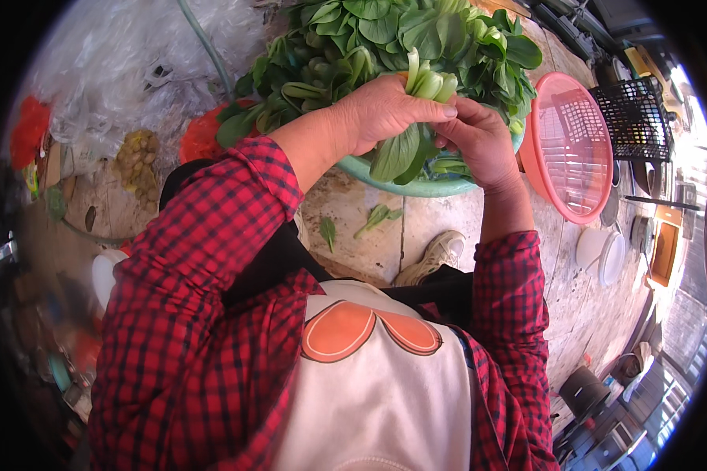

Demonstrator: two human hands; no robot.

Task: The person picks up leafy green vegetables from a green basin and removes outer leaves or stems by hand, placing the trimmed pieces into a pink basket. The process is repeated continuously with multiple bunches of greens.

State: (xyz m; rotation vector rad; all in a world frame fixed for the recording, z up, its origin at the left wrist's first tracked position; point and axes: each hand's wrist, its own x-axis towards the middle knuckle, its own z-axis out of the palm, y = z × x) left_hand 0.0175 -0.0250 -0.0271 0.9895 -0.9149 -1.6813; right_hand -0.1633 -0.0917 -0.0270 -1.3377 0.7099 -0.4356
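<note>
My left hand (383,112) is closed around a small bunch of bok choy (429,83), its pale stalk bases pointing up and its green leaves hanging below my palm. At the right side of that bunch, the thumb and fingers of my right hand (477,136) pinch it close to my left thumb; what lies between these fingertips is partly hidden. Both hands are over the near rim of a green plastic basin (383,178). Leafy bok choy (383,35) heaps high in the basin, and some leaves lie at the near edge under my hands.
A pink plastic colander (539,159) stands right of the basin, beside a black plastic crate (633,120). Further right sits a white bucket (601,256). Clear plastic sheeting (129,65) and a hose (206,44) are at left. Loose leaves (379,219) lie on the tiled floor by my shoe (433,259).
</note>
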